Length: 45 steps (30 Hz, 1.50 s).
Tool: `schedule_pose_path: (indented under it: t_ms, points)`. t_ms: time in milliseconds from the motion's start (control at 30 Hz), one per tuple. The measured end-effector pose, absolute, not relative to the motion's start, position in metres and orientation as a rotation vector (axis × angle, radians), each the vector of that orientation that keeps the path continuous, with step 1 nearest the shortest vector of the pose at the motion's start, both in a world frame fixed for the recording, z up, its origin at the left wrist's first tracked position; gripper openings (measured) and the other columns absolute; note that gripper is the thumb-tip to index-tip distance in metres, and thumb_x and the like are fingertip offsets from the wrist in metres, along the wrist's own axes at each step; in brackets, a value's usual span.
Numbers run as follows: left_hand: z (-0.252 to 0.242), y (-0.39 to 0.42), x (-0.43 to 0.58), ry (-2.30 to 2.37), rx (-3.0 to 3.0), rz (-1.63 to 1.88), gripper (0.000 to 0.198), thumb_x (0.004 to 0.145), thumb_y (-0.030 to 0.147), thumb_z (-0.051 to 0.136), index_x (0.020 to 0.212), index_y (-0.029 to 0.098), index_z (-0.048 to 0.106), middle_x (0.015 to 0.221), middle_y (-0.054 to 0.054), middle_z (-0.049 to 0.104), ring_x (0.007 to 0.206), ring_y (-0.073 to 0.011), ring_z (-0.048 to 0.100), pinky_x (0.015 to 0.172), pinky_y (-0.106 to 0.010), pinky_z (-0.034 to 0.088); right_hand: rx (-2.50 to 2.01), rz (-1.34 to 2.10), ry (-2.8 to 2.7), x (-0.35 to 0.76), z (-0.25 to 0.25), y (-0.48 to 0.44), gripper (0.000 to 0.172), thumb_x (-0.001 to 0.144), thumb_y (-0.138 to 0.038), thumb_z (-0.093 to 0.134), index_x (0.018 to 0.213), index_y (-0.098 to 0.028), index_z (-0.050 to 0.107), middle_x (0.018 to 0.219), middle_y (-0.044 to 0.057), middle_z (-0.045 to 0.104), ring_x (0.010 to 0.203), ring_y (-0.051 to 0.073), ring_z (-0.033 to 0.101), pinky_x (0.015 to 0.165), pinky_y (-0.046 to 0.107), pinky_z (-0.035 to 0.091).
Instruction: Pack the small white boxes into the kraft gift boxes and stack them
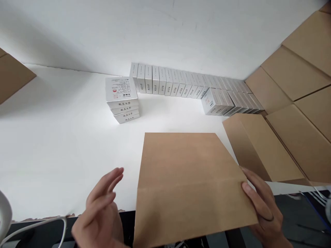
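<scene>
A flat brown paper bag (186, 179) lies on the white table (57, 144), its near end hanging over the front edge. My right hand (263, 210) grips the bag's right edge with thumb on top. My left hand (100, 210) hovers open just left of the bag, fingers spread, touching nothing. A stack of three silver boxes (121, 100) stands beyond the bag at centre left.
A long row of upright silver boxes (181, 82) runs along the back wall, with more lying at its right end (227, 101). Brown bags (292, 103) are piled at the right. Another brown sheet (10, 75) sits at far left. A white cable (33, 225) crosses the lower left.
</scene>
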<state>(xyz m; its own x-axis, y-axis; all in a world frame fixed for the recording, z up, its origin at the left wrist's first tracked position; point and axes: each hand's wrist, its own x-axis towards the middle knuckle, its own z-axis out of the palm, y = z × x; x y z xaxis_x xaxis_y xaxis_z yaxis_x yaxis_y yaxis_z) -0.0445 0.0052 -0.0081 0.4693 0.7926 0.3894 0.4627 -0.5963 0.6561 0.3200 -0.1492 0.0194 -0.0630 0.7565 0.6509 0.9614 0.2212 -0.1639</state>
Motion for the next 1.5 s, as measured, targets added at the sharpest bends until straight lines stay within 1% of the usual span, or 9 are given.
schedule_pose_path:
  t_ms: [100,233,467,733,900,1033,1200,1367,1500]
  points:
    - [0.005,0.015,-0.023,0.936,2.097,0.936,0.057,0.103,0.043,0.054,0.156,0.033,0.034,0.170,-0.014,0.039,0.157,-0.0385,0.046,0.119,-0.065,0.055,-1.641,-0.519,-1.852,0.311,0.004,-0.153,0.081,0.092,0.005,0.066,0.165,-0.024,0.046,0.168,0.012,0.050,0.149,0.030,0.057,0.109,0.047,0.061]
    - [0.015,0.011,-0.013,1.044,2.007,0.859,0.064,0.102,0.040,0.065,0.156,0.029,0.033,0.171,-0.021,0.038,0.162,-0.0419,0.038,0.125,-0.074,0.043,-1.748,-0.653,-1.826,0.303,-0.009,-0.152,0.095,0.082,0.021,0.067,0.164,-0.024,0.047,0.165,0.013,0.054,0.147,0.027,0.060,0.113,0.040,0.060]
    - [0.015,0.024,-0.016,1.079,1.998,0.740,0.080,0.099,0.048,0.074,0.164,0.035,0.028,0.177,-0.015,0.030,0.166,-0.0438,0.029,0.130,-0.080,0.031,-1.670,-0.470,-1.776,0.300,-0.009,-0.148,0.092,0.081,0.023,0.063,0.162,-0.019,0.051,0.158,0.015,0.060,0.145,0.028,0.061,0.115,0.043,0.058]
    - [0.020,0.050,-0.027,0.895,2.175,0.450,0.101,0.099,0.057,0.071,0.173,0.045,0.004,0.185,-0.011,0.004,0.166,-0.0541,0.021,0.113,-0.083,0.048,-1.572,-0.294,-1.719,0.301,-0.013,-0.149,0.064,0.100,-0.003,0.049,0.162,-0.020,0.052,0.167,0.011,0.051,0.149,0.027,0.055,0.116,0.044,0.052]
    - [0.018,0.062,-0.030,0.882,2.261,0.332,0.096,0.093,0.063,0.077,0.169,0.046,0.022,0.186,-0.007,0.004,0.166,-0.0556,0.017,0.112,-0.080,0.052,-1.585,-0.271,-1.751,0.301,-0.013,-0.148,0.073,0.098,-0.014,0.070,0.166,-0.023,0.046,0.171,0.011,0.045,0.153,0.027,0.050,0.119,0.043,0.048]
    - [0.023,0.077,-0.033,0.870,2.294,0.214,0.110,0.080,0.069,0.088,0.166,0.044,0.024,0.186,-0.009,-0.003,0.165,-0.0568,0.021,0.106,-0.078,0.056,-1.638,-0.253,-1.715,0.302,-0.017,-0.144,0.083,0.087,-0.010,0.086,0.158,-0.026,0.048,0.171,0.010,0.043,0.153,0.024,0.049,0.123,0.041,0.043]
    - [0.035,0.094,-0.030,0.776,2.334,0.168,0.103,0.074,0.062,0.093,0.156,0.038,0.036,0.185,-0.011,0.002,0.165,-0.0551,0.021,0.115,-0.075,0.051,-1.642,-0.328,-1.670,0.304,-0.025,-0.140,0.065,0.081,0.001,0.084,0.133,-0.024,0.055,0.165,0.013,0.048,0.148,0.025,0.052,0.112,0.041,0.051]
    - [0.036,0.100,-0.025,0.735,2.231,0.109,0.112,0.066,0.056,0.098,0.154,0.036,0.031,0.178,-0.018,0.014,0.157,-0.0539,0.038,0.099,-0.060,0.066,-1.608,-0.205,-1.656,0.306,-0.027,-0.146,0.061,0.092,-0.018,0.082,0.146,-0.025,0.054,0.166,0.013,0.048,0.150,0.027,0.050,0.117,0.044,0.046]
    - [0.036,0.090,-0.025,0.692,2.247,0.142,0.103,0.069,0.050,0.098,0.148,0.035,0.033,0.170,-0.019,0.024,0.153,-0.0519,0.043,0.097,-0.057,0.067,-1.589,-0.039,-1.508,0.300,-0.034,-0.160,0.049,0.108,-0.032,0.062,0.156,-0.027,0.054,0.164,0.012,0.052,0.148,0.026,0.054,0.110,0.041,0.053]
